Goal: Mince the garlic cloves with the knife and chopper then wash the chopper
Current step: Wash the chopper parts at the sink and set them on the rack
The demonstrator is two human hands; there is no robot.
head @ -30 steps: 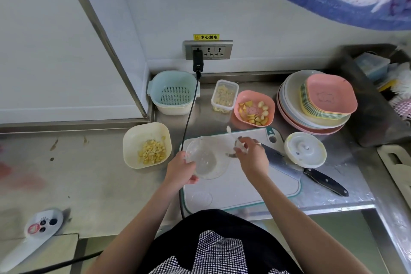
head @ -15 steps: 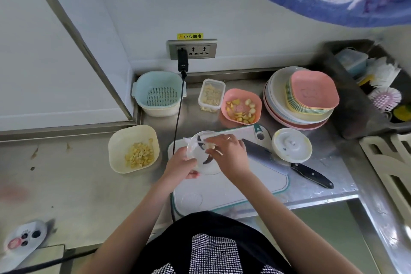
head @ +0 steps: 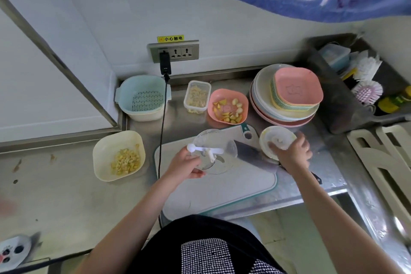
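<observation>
My left hand [head: 185,165] grips the rim of the clear chopper bowl [head: 219,140], held tilted over the white cutting board [head: 222,187]. Inside the bowl stand the white blade shaft [head: 210,155] and a small white spoon [head: 191,147]. My right hand [head: 291,154] is on the round white chopper lid [head: 274,139], which lies on the counter right of the board, fingers curled over its near edge. The knife [head: 251,154] lies across the board's right side, its black handle mostly under my right arm. A cream bowl [head: 119,155] at the left holds minced garlic.
At the back stand a blue strainer basket [head: 143,95], a clear tub [head: 197,97], a pink bowl [head: 228,105] of garlic cloves and a stack of plates [head: 287,95]. A black cable [head: 162,129] runs from the wall socket down past the board. A dark bin [head: 355,87] with brushes is at right.
My right hand left the chopper bowl, where it set the blade shaft in, and moved right onto the lid. The left hand kept hold of the bowl.
</observation>
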